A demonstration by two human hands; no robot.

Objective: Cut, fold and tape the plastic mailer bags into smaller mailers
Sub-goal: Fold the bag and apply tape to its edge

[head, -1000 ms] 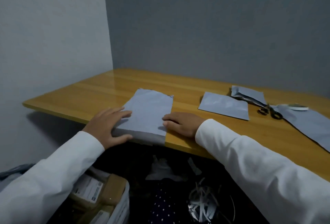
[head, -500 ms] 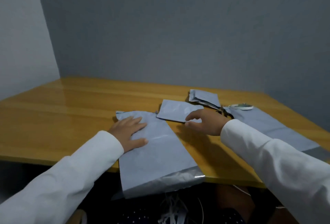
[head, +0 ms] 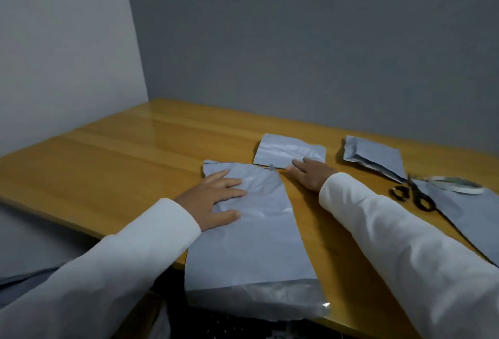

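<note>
Since a moment ago my right hand (head: 307, 176) slid onto the small cut piece (head: 290, 153), fingers flat; left hand (head: 216, 198) spread, pinning the thin, slippery mailer (head: 251, 244) overhanging the table's (head: 121, 155) near edge.

A glossy honey-coloured wooden plank table (head: 129, 155) stands in a room corner, its far edge against a grey wall (head: 310, 41), beside a paler left wall (head: 62, 49). Lighting is dim.

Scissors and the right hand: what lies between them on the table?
In the head view, only bare table lies between the scissors and the right hand, apart from the hand's own white sleeve.
</note>
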